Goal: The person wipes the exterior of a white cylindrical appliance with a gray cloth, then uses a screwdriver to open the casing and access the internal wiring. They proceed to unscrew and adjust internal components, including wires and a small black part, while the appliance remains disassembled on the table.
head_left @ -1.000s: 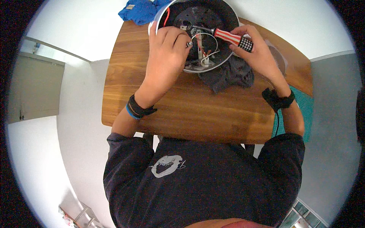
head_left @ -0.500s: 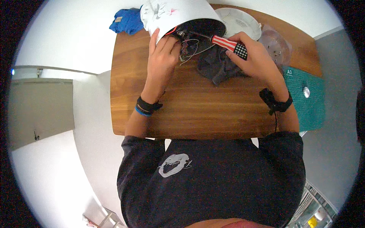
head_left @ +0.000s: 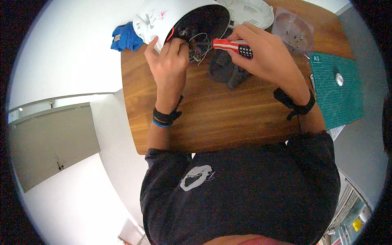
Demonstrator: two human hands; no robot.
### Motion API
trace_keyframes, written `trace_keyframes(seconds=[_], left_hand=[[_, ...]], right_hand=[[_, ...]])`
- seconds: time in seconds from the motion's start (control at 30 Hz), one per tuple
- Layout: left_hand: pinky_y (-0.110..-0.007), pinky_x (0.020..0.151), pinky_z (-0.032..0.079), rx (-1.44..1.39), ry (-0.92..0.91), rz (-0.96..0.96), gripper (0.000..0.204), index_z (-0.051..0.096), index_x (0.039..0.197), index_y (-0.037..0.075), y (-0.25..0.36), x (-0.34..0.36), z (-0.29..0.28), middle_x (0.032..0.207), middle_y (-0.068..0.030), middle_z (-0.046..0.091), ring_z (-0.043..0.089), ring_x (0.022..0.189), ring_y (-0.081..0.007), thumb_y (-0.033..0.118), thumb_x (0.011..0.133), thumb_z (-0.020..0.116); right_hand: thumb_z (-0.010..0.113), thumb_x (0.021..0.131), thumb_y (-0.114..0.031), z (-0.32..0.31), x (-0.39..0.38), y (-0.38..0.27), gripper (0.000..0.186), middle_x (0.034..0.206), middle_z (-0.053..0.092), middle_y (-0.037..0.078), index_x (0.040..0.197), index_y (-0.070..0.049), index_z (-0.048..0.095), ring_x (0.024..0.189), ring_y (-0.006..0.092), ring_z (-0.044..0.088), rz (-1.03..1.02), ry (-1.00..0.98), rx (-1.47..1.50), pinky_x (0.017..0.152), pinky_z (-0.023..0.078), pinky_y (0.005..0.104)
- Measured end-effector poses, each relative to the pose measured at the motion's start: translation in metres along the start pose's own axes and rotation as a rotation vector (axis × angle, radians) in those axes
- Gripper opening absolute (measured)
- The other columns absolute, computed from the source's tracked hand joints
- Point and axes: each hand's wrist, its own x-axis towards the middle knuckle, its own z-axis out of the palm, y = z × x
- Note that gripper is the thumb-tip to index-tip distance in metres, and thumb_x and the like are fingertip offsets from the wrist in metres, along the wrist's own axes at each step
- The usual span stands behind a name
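My left hand (head_left: 167, 59) grips the lower left rim of a tilted white appliance housing (head_left: 147, 22) with a flower print; some of its fingertips are hidden inside. The housing's dark opening shows loose wires (head_left: 200, 36), metal parts and a red cord at the rim. My right hand (head_left: 263, 55) is closed on a screwdriver handle (head_left: 220, 43) with red-white stripes and stars on dark blue, pointed at the opening; the tip is hard to make out. Under it lies a dark grey cloth (head_left: 220, 71).
The wooden table (head_left: 212, 114) also holds a blue cloth (head_left: 124, 36), a white round plastic piece (head_left: 249, 10), a clear tray of small parts (head_left: 292, 28), and a green cutting mat (head_left: 335, 106) with a small silvery object (head_left: 339, 79). A grey-green cabinet door (head_left: 53, 147) is at left.
The housing has tipped onto its side, exposing its printed wall and the white plastic piece behind it. My right hand and screwdriver have shifted left; the view has rotated slightly.
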Motion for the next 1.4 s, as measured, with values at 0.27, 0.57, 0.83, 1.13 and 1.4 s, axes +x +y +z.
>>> trace_keyframes(seconds=[0.27, 0.57, 0.83, 1.13, 1.4], left_hand=[[-0.049, 0.115, 0.044, -0.011, 0.007, -0.063, 0.009, 0.08, 0.094, 0.014, 0.005, -0.005, 0.009, 0.102, 0.0024, 0.078, 0.075, 0.083, -0.0135, 0.008, 0.09, 0.074], [-0.048, 0.115, 0.043, 0.047, 0.01, -0.073, 0.007, 0.081, 0.098, 0.016, 0.005, -0.006, 0.012, 0.104, 0.003, 0.079, 0.074, 0.079, -0.0127, 0.012, 0.095, 0.076], [-0.049, 0.114, 0.043, 0.035, -0.008, -0.07, 0.009, 0.08, 0.097, 0.016, 0.007, -0.003, 0.007, 0.103, 0.003, 0.078, 0.074, 0.082, -0.0126, 0.01, 0.094, 0.074], [-0.049, 0.114, 0.043, 0.024, 0.008, -0.071, 0.012, 0.08, 0.099, 0.016, 0.005, -0.008, 0.013, 0.105, 0.0033, 0.077, 0.074, 0.085, -0.0123, 0.008, 0.092, 0.073], [-0.05, 0.113, 0.043, 0.022, 0.0, -0.065, 0.012, 0.08, 0.1, 0.016, 0.006, -0.007, 0.011, 0.105, 0.0031, 0.077, 0.075, 0.084, -0.0123, 0.009, 0.093, 0.074]], right_hand=[[0.079, 0.096, -0.02, 0.022, -0.02, 0.022, 0.028, 0.109, 0.071, 0.015, 0.114, -0.008, 0.062, 0.096, 0.0415, 0.074, 0.04, 0.033, 0.132, 0.079, 0.063, 0.0508], [0.083, 0.096, -0.014, 0.018, -0.02, 0.013, 0.028, 0.107, 0.073, 0.017, 0.11, -0.002, 0.062, 0.098, 0.0395, 0.076, 0.085, -0.014, 0.161, 0.082, 0.061, 0.045], [0.082, 0.097, -0.015, 0.018, -0.022, 0.008, 0.028, 0.11, 0.073, 0.017, 0.113, -0.002, 0.063, 0.099, 0.0396, 0.075, 0.099, -0.014, 0.139, 0.081, 0.061, 0.0448], [0.08, 0.1, -0.017, 0.019, -0.024, -0.001, 0.028, 0.113, 0.072, 0.017, 0.116, -0.002, 0.063, 0.101, 0.0402, 0.074, 0.13, -0.052, 0.12, 0.083, 0.061, 0.0459], [0.079, 0.1, -0.017, 0.021, -0.027, -0.002, 0.028, 0.111, 0.07, 0.017, 0.118, -0.003, 0.064, 0.099, 0.0406, 0.074, 0.114, -0.053, 0.095, 0.08, 0.061, 0.046]])
